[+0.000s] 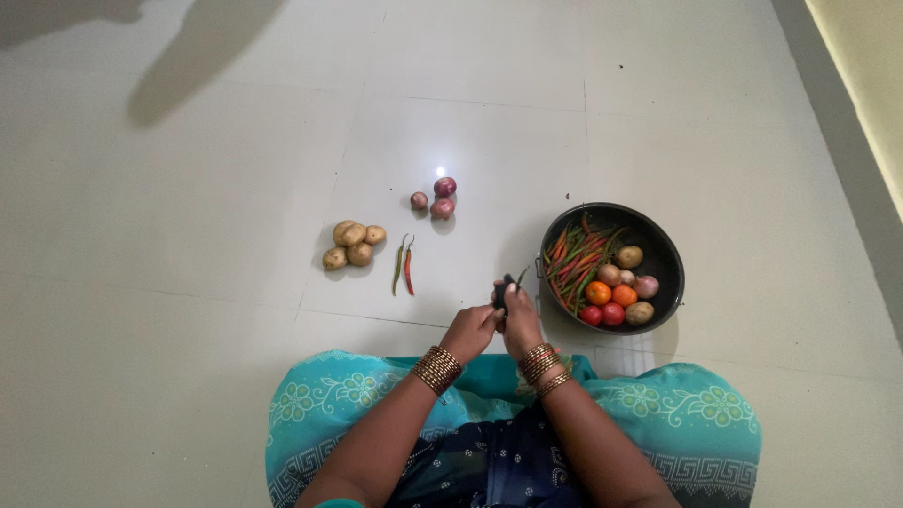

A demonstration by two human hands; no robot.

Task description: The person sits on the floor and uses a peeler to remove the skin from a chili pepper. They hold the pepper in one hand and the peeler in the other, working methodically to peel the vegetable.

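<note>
A single head-worn camera looks steeply down from above the seated person, facing forward over the lap onto the tiled floor (pixel 188 310). It sits fairly high, with forearms entering at the lower edge.

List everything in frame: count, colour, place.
potatoes: 4, tan, heap on floor left
chillies: 2, green and red, floor beside potatoes
onions: 3, purple-red, floor centre
pan: 1, black, floor right; holds chillies, tomatoes, potatoes, onions, count unclear
floor: pale tiles
dark object: 1, small, in both hands, kind unclear
bangles: gold-red, both wrists
left hand: on dark object
right hand: on dark object
</note>
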